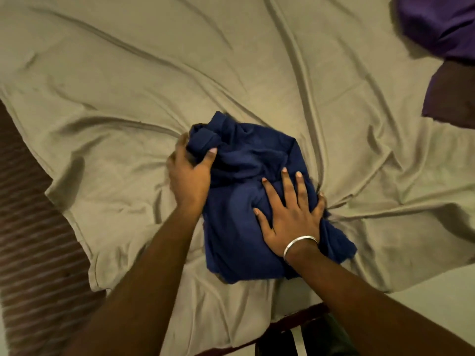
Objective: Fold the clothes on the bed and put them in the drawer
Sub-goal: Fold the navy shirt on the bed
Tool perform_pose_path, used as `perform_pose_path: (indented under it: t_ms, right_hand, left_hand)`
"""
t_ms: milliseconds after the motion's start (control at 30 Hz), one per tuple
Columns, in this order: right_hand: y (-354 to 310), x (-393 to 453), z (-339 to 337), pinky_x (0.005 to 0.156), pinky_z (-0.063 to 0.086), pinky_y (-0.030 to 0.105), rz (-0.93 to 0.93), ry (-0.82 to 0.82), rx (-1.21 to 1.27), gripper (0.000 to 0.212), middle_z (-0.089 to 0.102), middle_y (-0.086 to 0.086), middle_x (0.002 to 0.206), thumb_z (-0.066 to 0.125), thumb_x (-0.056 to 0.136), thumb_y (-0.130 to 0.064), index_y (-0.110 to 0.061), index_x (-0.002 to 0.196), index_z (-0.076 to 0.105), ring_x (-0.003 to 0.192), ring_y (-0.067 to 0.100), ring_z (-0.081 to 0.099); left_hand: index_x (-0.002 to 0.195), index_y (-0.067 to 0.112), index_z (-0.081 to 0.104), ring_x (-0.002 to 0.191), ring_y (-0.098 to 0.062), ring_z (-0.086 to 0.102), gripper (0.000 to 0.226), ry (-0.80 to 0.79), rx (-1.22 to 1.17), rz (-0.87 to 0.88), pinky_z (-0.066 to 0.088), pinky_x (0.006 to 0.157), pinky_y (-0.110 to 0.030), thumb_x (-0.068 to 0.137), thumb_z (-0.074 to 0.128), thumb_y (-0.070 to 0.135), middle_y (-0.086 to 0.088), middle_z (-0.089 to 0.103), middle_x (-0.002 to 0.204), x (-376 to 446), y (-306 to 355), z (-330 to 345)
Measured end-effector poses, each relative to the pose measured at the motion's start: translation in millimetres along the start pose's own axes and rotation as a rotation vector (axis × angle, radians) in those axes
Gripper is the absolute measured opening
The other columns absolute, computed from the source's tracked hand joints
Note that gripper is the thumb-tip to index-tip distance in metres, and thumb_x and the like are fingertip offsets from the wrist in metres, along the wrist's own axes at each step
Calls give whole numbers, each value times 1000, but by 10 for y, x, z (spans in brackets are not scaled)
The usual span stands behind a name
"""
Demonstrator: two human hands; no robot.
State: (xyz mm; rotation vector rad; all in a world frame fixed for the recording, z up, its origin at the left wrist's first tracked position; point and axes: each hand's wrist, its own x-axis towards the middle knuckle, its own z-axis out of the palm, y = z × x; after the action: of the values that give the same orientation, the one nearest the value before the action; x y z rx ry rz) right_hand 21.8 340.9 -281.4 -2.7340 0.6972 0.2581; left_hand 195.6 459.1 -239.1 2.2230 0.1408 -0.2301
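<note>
A dark blue garment (pixel 246 160), partly folded into a thick bundle, lies on the beige bed sheet (pixel 115 86) near the middle of the view. My left hand (pixel 189 173) grips the bunched top-left corner of the garment, thumb over the cloth. My right hand (pixel 290 214) lies flat on the lower right part of the bundle with its fingers spread, pressing it down. A silver bangle sits on the right wrist. No drawer is in view.
A purple cloth (pixel 442 24) lies at the top right corner, with a darker purple-brown cloth (pixel 452 96) below it. A striped reddish-brown cover (pixel 33 227) shows past the sheet's left edge. The bed's near edge and a dark object are at the bottom.
</note>
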Motion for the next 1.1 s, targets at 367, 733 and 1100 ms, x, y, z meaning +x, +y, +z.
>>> perform_pose_path:
  t_ms: [367,733,1100]
  right_hand:
    - [38,58,181,106,12,69,-16,73,19,67,11,1,165,22,92,-66,-38,153,27,152,27,8]
    - [38,64,171,107,7,71,-11,19,-18,68,8,2,166,19,92,-67,-38,154,22,151,28,3]
    - [85,-709,-258,94,35,49,390,433,293,60,51,17,128,44,91,-57,-14,133,53,114,35,46]
  left_hand:
    - [142,32,41,113,-23,51,63,-52,353,459,46,96,-35,87,69,20,-6,49,129,429,535,451]
    - [149,10,35,130,-29,41,76,193,148,357,34,109,-41,88,64,43,-13,43,141,-252,176,-127]
    - [112,16,57,107,-24,51,64,-52,229,-179,45,91,-38,87,43,73,-6,55,117,-1834,-630,-248]
